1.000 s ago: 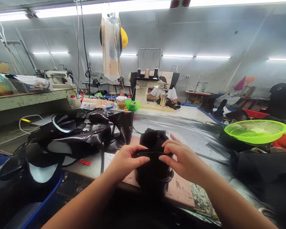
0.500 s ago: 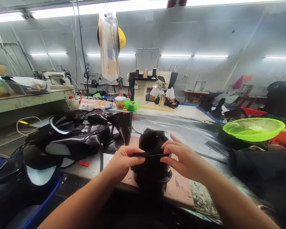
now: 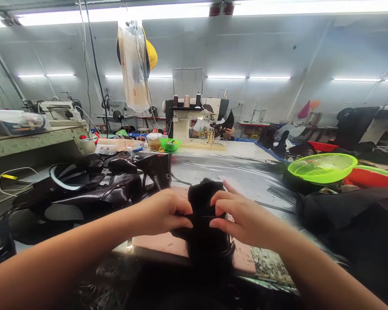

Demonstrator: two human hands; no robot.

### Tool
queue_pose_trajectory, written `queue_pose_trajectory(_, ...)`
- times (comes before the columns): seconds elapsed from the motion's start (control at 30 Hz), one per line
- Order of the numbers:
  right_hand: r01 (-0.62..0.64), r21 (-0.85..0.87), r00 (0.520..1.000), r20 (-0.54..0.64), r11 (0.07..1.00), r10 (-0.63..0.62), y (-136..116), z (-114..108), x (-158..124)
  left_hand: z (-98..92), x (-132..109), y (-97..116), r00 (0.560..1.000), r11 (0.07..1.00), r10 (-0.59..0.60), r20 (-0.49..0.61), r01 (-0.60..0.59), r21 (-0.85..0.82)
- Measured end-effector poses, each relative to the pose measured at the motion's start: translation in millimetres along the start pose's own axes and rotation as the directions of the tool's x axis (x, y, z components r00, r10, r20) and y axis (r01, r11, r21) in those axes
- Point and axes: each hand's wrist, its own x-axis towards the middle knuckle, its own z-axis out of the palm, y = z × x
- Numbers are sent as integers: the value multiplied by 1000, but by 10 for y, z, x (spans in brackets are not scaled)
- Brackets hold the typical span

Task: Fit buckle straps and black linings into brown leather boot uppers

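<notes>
A black leather piece [image 3: 207, 200], dark and soft-looking, stands on a pink board [image 3: 161, 244] at the bench's near edge. My left hand [image 3: 171, 213] pinches a fold at its left side between thumb and fingers. On the right side, my right hand [image 3: 228, 213] grips the same fold, its thumb below and one finger raised. Metal hardware glints low on the piece's right side. Its lower part merges with the dark area beneath, so its shape is unclear there.
Glossy black leather pieces [image 3: 116, 189] are heaped at the left. Black strips [image 3: 282, 196], a green mesh basket [image 3: 323, 167] and dark cloth [image 3: 349, 228] lie at the right. Beyond the bench stand a sewing machine [image 3: 184, 122], a green bowl [image 3: 170, 144] and a partly hidden person [image 3: 198, 125].
The view has turned slightly right. Both hands still hold the black piece, whose upper part now looks narrower. Behind the machine, the person's dark material has been raised.
</notes>
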Motion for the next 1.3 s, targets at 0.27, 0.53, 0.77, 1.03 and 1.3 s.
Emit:
queue_pose_trajectory(0.27, -8, -10, 999, 42, 1000, 8, 67, -108, -18, -156, 165, 10, 968, 983, 66, 242, -21, -183)
queue_pose_trajectory(0.53, -40, -172, 995, -97, 984, 23, -27, -82, -60, -151, 353, 236, 983, 977, 56, 174, -90, 195)
queue_pose_trajectory(0.77, 30, 82, 998, 47, 996, -34, 147, -222, -69, -184, 376, 153, 946, 988, 150, 287, -151, -18)
queue_pose_trajectory(1.03, 102, -155, 953, -268, 983, -141, 0, -2, -50, -267, 445, 252, 921, 968, 69, 383, -154, 197)
queue_pose_trajectory(1.3, 74, -246, 983, 183, 967, -29, -66, -255, -185, -144, 351, 237, 953, 992, 80, 291, -105, 70)
